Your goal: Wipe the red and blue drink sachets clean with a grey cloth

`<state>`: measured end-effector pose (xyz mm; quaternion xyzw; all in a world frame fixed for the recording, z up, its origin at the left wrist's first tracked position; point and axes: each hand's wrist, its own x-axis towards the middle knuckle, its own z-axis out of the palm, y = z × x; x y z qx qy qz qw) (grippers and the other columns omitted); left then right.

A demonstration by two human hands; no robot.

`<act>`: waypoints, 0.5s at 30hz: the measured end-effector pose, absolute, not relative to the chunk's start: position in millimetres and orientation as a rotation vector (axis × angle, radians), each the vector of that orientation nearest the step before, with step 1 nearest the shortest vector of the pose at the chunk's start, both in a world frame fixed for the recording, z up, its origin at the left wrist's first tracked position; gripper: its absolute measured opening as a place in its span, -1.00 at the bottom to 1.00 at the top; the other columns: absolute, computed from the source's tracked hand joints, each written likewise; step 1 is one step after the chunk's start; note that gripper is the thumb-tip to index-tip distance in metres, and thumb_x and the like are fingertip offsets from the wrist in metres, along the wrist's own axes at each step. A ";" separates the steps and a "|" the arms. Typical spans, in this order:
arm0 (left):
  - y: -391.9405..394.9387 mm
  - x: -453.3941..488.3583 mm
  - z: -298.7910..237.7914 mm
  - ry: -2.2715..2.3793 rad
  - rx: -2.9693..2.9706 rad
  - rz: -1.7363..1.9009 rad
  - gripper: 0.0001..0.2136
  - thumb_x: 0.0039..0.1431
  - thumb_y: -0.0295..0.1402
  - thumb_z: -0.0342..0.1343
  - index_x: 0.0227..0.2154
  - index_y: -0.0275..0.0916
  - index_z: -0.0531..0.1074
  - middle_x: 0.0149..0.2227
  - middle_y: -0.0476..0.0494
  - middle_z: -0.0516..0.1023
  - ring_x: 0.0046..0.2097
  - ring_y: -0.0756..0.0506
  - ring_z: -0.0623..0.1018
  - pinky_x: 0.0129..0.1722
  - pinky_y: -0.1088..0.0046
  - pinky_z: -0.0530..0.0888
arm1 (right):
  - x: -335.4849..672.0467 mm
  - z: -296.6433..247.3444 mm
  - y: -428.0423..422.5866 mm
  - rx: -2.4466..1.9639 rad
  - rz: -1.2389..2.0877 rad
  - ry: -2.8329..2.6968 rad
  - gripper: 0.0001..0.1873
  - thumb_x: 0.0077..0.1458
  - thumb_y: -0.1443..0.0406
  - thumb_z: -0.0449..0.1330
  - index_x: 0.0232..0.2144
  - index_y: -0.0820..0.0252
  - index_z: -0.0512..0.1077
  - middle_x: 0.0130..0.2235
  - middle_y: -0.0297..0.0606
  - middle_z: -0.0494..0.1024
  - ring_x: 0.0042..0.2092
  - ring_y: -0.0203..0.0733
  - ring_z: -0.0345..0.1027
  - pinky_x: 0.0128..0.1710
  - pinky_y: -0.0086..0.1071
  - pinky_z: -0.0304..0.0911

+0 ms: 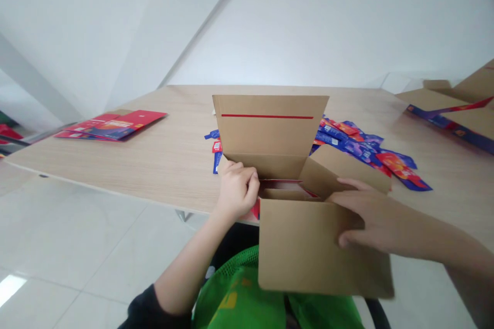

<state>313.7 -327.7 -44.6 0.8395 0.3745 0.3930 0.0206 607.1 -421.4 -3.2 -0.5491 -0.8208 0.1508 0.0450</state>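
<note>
Cardboard box (pixel 297 241) is at the table's (pixel 173 164) near edge, mouth up, its big flaps running long from side to side. Right hand (pixel 365 216) pinches its near side; left hand (pixel 238 190) squeezes its left side. Bright packets (pixel 355 149) lie behind.

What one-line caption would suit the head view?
Left hand and right hand on an open cardboard box, blue-and-red packets scattered nearby, flat red cartons farther left.
</note>
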 end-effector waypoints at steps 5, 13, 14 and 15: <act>-321.0 309.2 -22.1 1.041 2.698 1.002 -0.70 0.27 -0.39 -0.12 -0.60 -0.19 0.23 -0.59 0.00 0.30 -0.46 -0.06 0.34 -0.36 0.34 0.24 | 598.4 -26.6 -422.0 -1.606 0.007 -2.496 -0.83 0.15 0.17 0.20 -0.40 0.14 0.45 -0.36 -0.25 0.57 -0.25 -0.04 0.36 -0.19 -0.15 0.18; -313.1 295.2 58.7 1.362 2.826 1.189 -0.57 0.25 -0.30 -0.02 0.18 -0.17 0.29 0.31 -0.28 0.18 0.34 -0.37 0.12 0.24 -0.04 0.02 | 604.8 -36.1 -458.7 -1.311 -0.025 -2.502 -0.85 0.18 0.36 0.09 -0.43 0.10 0.40 -0.44 -0.31 0.51 -0.40 -0.18 0.35 -0.35 -0.30 0.05; -302.7 296.6 59.2 1.374 2.758 1.095 -0.55 0.25 -0.28 0.00 0.19 -0.19 0.28 0.33 -0.28 0.13 0.37 -0.38 0.03 0.27 -0.07 -0.05 | 605.1 -36.8 -462.4 -1.288 -0.034 -2.486 -0.84 0.17 0.36 0.09 -0.43 0.10 0.41 -0.45 -0.31 0.51 -0.41 -0.18 0.35 -0.36 -0.30 0.05; -289.9 298.2 56.1 1.363 2.641 0.986 -0.56 0.24 -0.23 0.03 0.16 -0.22 0.32 0.33 -0.29 0.16 0.38 -0.38 0.02 0.29 -0.08 -0.10 | 605.1 -37.2 -465.3 -1.272 -0.045 -2.478 -0.84 0.17 0.37 0.08 -0.42 0.09 0.42 -0.45 -0.30 0.51 -0.42 -0.18 0.34 -0.37 -0.30 0.04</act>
